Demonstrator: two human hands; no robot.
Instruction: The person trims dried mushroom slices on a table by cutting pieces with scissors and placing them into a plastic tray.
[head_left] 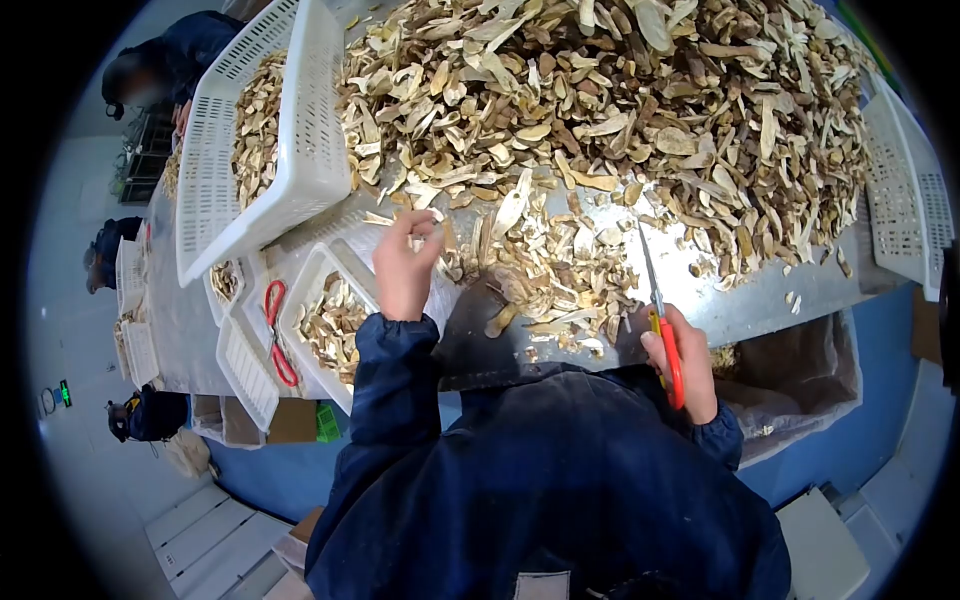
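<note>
My right hand is wrapped round the red handles of a pair of scissors, whose narrow blades point away from me over the metal table. My left hand hovers at the near left side of the loose dried mushroom slices, its fingers curled into a pinch. Whatever is between those fingertips is too small to make out. Beyond both hands rises a large heap of dried mushroom slices, tan and brown. Left of my left hand, a white tray contains more slices.
A tall white perforated basket with slices stands at the left. Red-handled scissors lie beside a shallow white tray. Another white basket is at the right. A lined box sits below the table edge. Several people work at left.
</note>
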